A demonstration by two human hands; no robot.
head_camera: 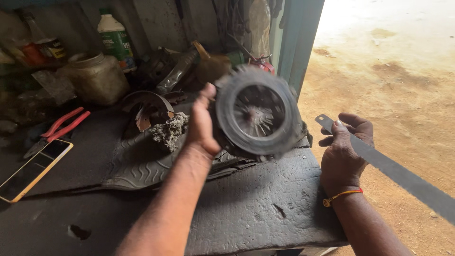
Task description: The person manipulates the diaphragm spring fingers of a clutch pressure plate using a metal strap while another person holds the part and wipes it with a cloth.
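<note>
Above the dark, rough worktop [265, 204], the left hand [201, 123] grips a round, dark metal clutch disc [258, 111] by its left edge, held upright; motion blur hides its centre detail. Right hand [343, 151] is closed around a long flat grey metal blade [393, 173], whose far end is cut off at the frame edge. Near the worktop's left side lie red-handled pliers [59, 128] and a phone [33, 168].

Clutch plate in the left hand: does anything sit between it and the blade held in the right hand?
Nothing visible does. The left hand holds the round clutch plate up above the workbench; the right hand holds the flat metal blade beside it, open air between.
</note>
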